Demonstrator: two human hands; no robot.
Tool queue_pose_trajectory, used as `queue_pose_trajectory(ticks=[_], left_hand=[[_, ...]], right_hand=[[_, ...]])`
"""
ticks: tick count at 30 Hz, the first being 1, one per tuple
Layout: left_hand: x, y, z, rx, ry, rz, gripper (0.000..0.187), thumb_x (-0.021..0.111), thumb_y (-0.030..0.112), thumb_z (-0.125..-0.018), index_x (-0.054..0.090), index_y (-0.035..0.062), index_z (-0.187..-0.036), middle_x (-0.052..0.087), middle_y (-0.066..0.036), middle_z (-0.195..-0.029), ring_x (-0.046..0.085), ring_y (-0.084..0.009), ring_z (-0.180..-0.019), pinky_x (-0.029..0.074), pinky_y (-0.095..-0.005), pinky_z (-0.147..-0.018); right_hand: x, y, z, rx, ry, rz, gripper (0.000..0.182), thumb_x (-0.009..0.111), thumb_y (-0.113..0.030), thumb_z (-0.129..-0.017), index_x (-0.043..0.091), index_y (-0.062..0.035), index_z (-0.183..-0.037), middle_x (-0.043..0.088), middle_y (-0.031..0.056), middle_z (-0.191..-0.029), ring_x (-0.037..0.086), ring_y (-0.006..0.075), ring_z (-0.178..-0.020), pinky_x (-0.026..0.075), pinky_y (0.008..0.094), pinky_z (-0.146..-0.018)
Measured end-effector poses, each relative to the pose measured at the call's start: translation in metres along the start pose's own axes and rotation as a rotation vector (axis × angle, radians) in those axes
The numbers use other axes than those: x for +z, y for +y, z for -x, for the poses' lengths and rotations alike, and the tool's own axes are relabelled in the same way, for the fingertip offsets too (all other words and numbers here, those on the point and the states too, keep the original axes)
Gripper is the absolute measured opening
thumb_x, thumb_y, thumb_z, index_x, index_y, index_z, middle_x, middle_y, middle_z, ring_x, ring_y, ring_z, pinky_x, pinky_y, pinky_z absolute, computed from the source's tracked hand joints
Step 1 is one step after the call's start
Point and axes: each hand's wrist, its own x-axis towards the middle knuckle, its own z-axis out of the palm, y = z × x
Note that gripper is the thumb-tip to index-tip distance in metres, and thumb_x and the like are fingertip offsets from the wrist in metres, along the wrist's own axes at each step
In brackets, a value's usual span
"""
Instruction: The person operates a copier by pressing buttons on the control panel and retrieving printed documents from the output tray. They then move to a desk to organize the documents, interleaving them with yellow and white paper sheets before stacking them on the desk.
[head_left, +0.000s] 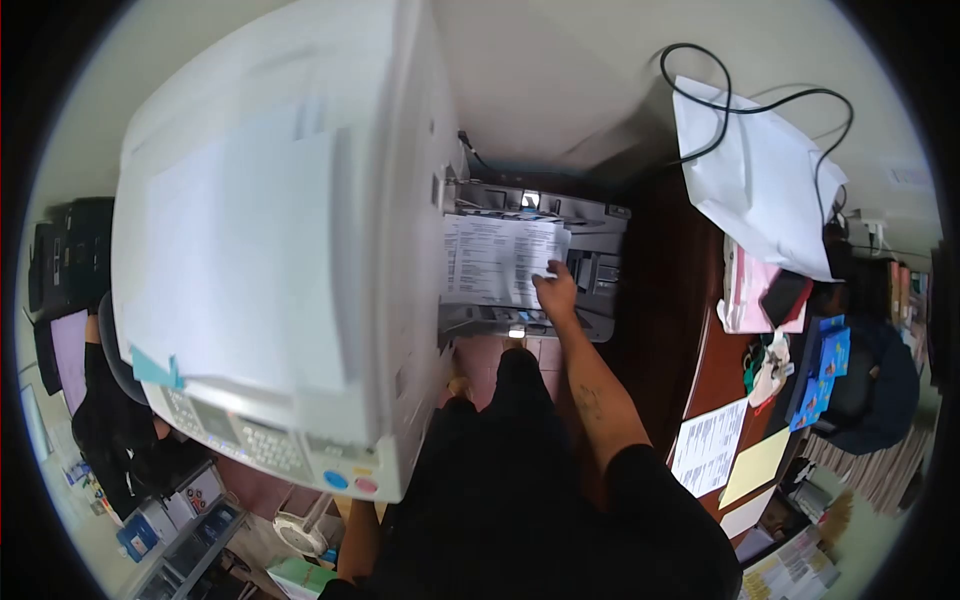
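Note:
My right hand [556, 292] reaches over the printed sheets [495, 262] in the copier's grey output tray [596, 212]. Its fingers are apart, and the fingertips rest on or just above the sheets near their right edge. To the left stands the large white copier [408, 250], its top filling much of the view. A blank white sheet [245, 260] lies on that top, above the control panel [245, 435]. Only my left forearm [360, 545] shows at the bottom; the copier's front corner hides the hand and its fingers.
On the right, a brown desk [712, 385] carries a printed page [708, 448], a yellow sheet [755, 467], a white plastic bag [750, 180] and a black cable [728, 105]. Another person's dark sleeve [95, 430] is at far left. A small fan [303, 522] stands below.

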Motion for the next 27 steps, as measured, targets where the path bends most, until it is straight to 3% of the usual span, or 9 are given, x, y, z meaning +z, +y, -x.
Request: queue_pose_trajectory(ticks=[5,7,12,14,17,22,25,26,27], left_hand=[[0.030,-0.025,0.047,-0.285,0.021,0.103,0.031,0.057,0.021,-0.093,0.057,0.0122,-0.123,0.067,-0.005,-0.098,0.060,-0.0138,-0.068,0.043,-0.0246,-0.057],[0.042,-0.031,0.065,-0.397,0.040,0.145,0.032,0.056,0.020,-0.094,0.056,0.0131,-0.125,0.067,-0.004,-0.099,0.059,-0.0134,-0.069,0.042,-0.0239,-0.058],[0.063,-0.037,0.088,-0.577,0.082,0.248,0.033,0.053,0.019,-0.095,0.055,0.0153,-0.128,0.067,-0.003,-0.103,0.058,-0.0124,-0.070,0.041,-0.0221,-0.060],[0.067,-0.030,0.093,-0.557,0.059,0.211,0.032,0.054,0.020,-0.095,0.056,0.0162,-0.127,0.067,-0.002,-0.106,0.056,-0.0125,-0.070,0.040,-0.0232,-0.061],[0.071,-0.011,0.094,-0.488,0.005,0.167,0.028,0.056,0.022,-0.095,0.058,0.0171,-0.123,0.065,-0.001,-0.111,0.055,-0.0138,-0.071,0.042,-0.0277,-0.063],[0.068,-0.010,0.081,-0.388,0.026,0.122,0.027,0.058,0.026,-0.096,0.056,0.0144,-0.121,0.064,-0.005,-0.111,0.065,-0.0193,-0.088,0.052,-0.0349,-0.074],[0.064,-0.019,0.075,-0.321,-0.015,0.088,0.031,0.061,0.028,-0.096,0.055,0.0134,-0.122,0.063,-0.007,-0.112,0.066,-0.0234,-0.098,0.053,-0.0397,-0.081],[0.061,-0.028,0.072,-0.302,-0.033,0.162,0.032,0.062,0.028,-0.096,0.055,0.0130,-0.123,0.063,-0.007,-0.112,0.066,-0.0234,-0.098,0.053,-0.0400,-0.081],[0.057,-0.041,0.070,-0.282,-0.051,0.237,0.032,0.062,0.027,-0.095,0.055,0.0126,-0.123,0.063,-0.007,-0.113,0.066,-0.0235,-0.097,0.053,-0.0403,-0.081]], right_hand=[[0.050,0.028,-0.111,0.314,0.061,0.038,0.096,0.086,-0.019,-0.063,0.033,0.0091,-0.138,0.048,0.0266,-0.137,0.049,0.0373,-0.127,0.039,0.0388,-0.108],[0.068,0.063,-0.144,0.306,0.105,-0.156,0.090,0.086,-0.024,-0.061,0.042,0.0119,-0.131,0.052,0.0315,-0.131,0.050,0.0417,-0.125,0.038,0.0386,-0.110],[0.086,0.108,-0.194,0.230,0.022,0.008,0.065,0.080,-0.025,-0.066,0.056,0.0042,-0.118,0.063,0.0252,-0.117,0.059,0.0381,-0.114,0.043,0.0389,-0.105],[0.090,0.109,-0.184,0.259,0.143,0.251,0.049,0.071,-0.023,-0.073,0.061,-0.0028,-0.116,0.066,0.0223,-0.113,0.061,0.0387,-0.110,0.046,0.0415,-0.100],[0.067,0.070,-0.133,0.286,0.263,0.070,0.039,0.068,-0.020,-0.071,0.068,-0.0054,-0.108,0.068,0.0209,-0.107,0.062,0.0388,-0.107,0.048,0.0422,-0.097],[0.021,0.025,-0.080,-0.039,-0.209,0.450,0.033,0.069,-0.020,-0.066,0.074,-0.0050,-0.094,0.069,0.0218,-0.102,0.063,0.0412,-0.100,0.049,0.0435,-0.094],[0.019,0.015,-0.101,-0.121,-0.251,0.619,0.032,0.070,-0.020,-0.064,0.075,-0.0049,-0.091,0.070,0.0224,-0.099,0.063,0.0399,-0.096,0.049,0.0435,-0.094],[0.038,0.038,-0.116,-0.135,-0.066,0.467,0.038,0.073,-0.021,-0.061,0.074,-0.0047,-0.096,0.069,0.0233,-0.103,0.061,0.0392,-0.104,0.048,0.0418,-0.097],[0.041,0.041,-0.135,-0.037,-0.197,0.440,0.049,0.075,-0.023,-0.061,0.069,-0.0049,-0.106,0.065,0.0220,-0.113,0.057,0.0375,-0.112,0.045,0.0413,-0.100]])
